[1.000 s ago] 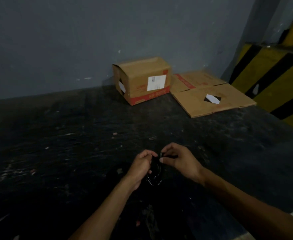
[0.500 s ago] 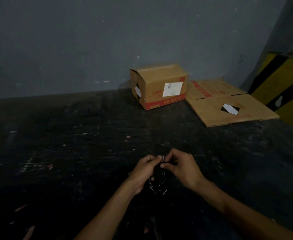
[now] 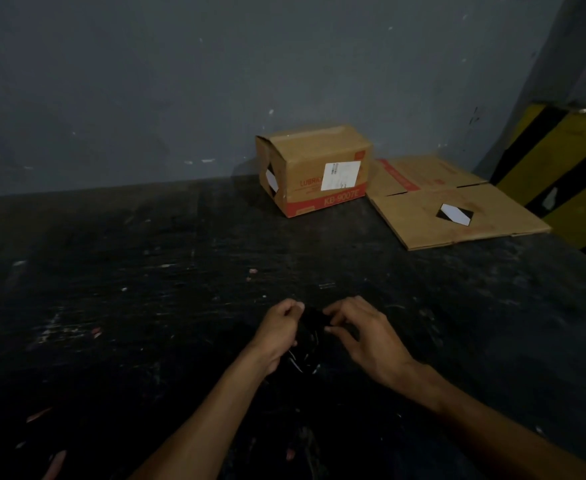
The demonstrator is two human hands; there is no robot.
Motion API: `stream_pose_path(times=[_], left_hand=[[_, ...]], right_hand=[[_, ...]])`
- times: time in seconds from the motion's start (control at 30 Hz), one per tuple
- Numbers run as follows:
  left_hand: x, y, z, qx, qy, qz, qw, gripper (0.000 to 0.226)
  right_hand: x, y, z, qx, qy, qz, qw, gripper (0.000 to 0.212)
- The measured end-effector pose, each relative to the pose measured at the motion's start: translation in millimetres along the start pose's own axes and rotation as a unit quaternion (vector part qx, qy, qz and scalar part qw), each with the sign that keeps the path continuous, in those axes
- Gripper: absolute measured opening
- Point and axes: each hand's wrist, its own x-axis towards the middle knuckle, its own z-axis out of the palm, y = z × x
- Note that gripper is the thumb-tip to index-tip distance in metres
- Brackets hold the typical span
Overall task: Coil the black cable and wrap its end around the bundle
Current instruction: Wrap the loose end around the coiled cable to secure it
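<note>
A small bundle of coiled black cable (image 3: 308, 344) hangs between my two hands, low in the middle of the view, over a dark scuffed surface. My left hand (image 3: 277, 332) grips the bundle's left side with fingers curled around it. My right hand (image 3: 362, 332) is just right of it, thumb and fingers pinching at the bundle's upper right, where the cable is hard to make out in the dim light. Glints show loops hanging below my left hand.
A brown cardboard box (image 3: 314, 169) with red print stands at the back against the grey wall. A flattened cardboard sheet (image 3: 451, 206) lies to its right. A yellow-and-black striped barrier (image 3: 561, 178) stands at the far right. The dark surface (image 3: 146, 306) carries small scraps.
The view has swung left, so the box sits further right. My hands have drawn slightly apart and the right hand's fingers have shifted around the bundle's top.
</note>
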Motion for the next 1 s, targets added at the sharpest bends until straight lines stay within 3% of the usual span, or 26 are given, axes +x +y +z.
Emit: stream_pose_path(times=[0.1, 0.27, 0.37, 0.5, 0.57, 0.63, 0.87, 1.0], left_hand=[[1, -1, -6, 0.014, -0.004, 0.003, 1.000, 0.026], [1, 6, -10, -0.012, -0.024, 0.023, 0.999, 0.026], [0, 9, -13, -0.038, -0.029, 0.039, 0.998, 0.028], [-2, 15, -12, -0.049, -0.046, 0.058, 0.996, 0.028], [-2, 17, -12, -0.059, -0.043, 0.064, 0.995, 0.028], [-3, 19, -14, -0.064, -0.042, 0.070, 0.995, 0.026], [1, 22, -13, -0.071, 0.039, 0.108, 0.991, 0.027], [5, 18, -9, -0.063, 0.086, 0.117, 0.987, 0.011]], right_hand=[[4, -4, -7, 0.044, -0.013, 0.016, 0.999, 0.036], [11, -5, -5, 0.130, -0.025, 0.107, 0.985, 0.032], [16, -3, 0, 0.171, -0.007, 0.177, 0.969, 0.003], [27, -6, 2, 0.259, 0.032, 0.275, 0.925, 0.010], [30, -8, 3, 0.279, 0.023, 0.312, 0.908, 0.017], [31, -9, 3, 0.268, -0.002, 0.329, 0.905, 0.008], [24, -16, 6, 0.336, -0.002, 0.395, 0.855, 0.020], [20, -19, 14, 0.316, -0.008, 0.448, 0.836, 0.019]])
